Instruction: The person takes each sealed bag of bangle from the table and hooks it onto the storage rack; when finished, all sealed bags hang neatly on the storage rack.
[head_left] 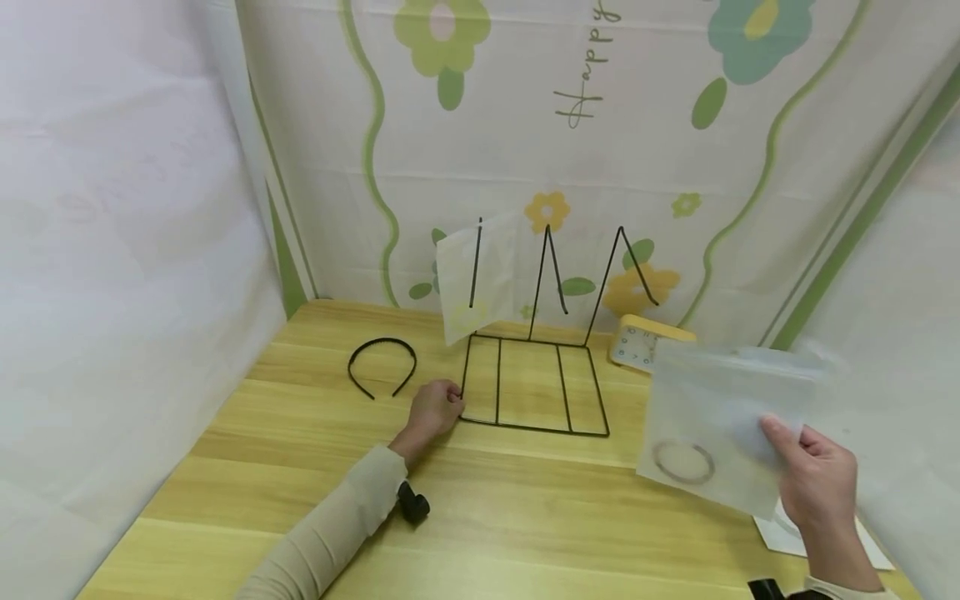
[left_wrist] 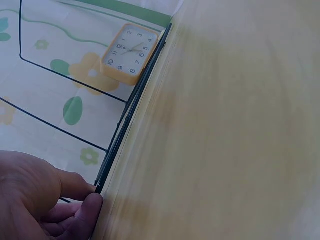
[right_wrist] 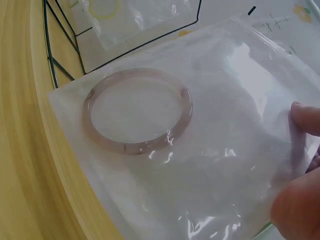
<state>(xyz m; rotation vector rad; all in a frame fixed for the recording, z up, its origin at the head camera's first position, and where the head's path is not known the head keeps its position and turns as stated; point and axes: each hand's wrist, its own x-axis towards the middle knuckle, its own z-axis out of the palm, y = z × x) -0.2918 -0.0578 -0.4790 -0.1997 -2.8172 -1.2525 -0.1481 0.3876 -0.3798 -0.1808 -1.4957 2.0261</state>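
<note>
A pale wooden table (head_left: 525, 508) is filling the lower view, its grain running in soft yellow bands, while a white cloth backdrop (head_left: 465, 167) is rising behind it, showing green wavy lines, yellow, green and blue flowers and sideways lettering. Plain-looking white cloth (head_left: 112, 250) is enclosing the left side, and more is hanging on the right. Toward the back of the table a black wire rack (head_left: 534, 427) is standing with its prongs reaching up against the backdrop; a translucent bag (head_left: 487, 275) is hanging at the leftmost prong. The left hand (head_left: 437, 407) is pinching the rack's left side near its front corner. Left of it a black headband (head_left: 386, 340) is lying flat, and a yellow clock (head_left: 637, 346) is sitting beyond the rack's right end, near the backdrop. Above the table's right side, the right hand (head_left: 819, 475) is gripping a clear bag (head_left: 720, 400) between thumb and fingers, and a pinkish bangle (right_wrist: 137, 149) is resting inside it. A white sheet (head_left: 780, 533) is lying beneath, partly hidden.
</note>
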